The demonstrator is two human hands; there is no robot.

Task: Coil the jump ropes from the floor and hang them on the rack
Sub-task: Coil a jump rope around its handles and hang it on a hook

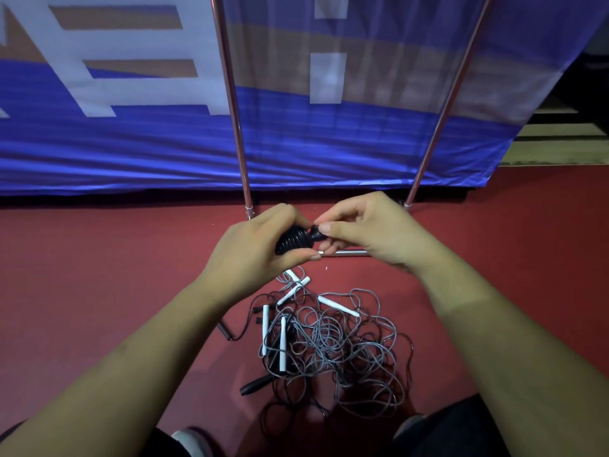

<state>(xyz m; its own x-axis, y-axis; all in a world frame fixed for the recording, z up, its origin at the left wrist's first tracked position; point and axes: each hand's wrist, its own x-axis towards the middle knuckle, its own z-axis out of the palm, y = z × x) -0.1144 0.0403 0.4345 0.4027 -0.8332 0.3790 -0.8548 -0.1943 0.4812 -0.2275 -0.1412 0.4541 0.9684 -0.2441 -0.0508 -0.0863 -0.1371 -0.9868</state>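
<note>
A blue banner (296,143) hangs across the far side, above a red floor (99,275). The rack (232,103) stands in front of it on two metal uprights. A tangled pile of jump ropes (346,341) lies on the near floor. Above it, the left hand (257,239) grips a tightly wound black rope coil (291,240), while the right hand (365,229) pinches the coil's right end.

dim red floor (99,275) under a wrinkled blue banner (131,153) (white lettering, brown bands)
</note>
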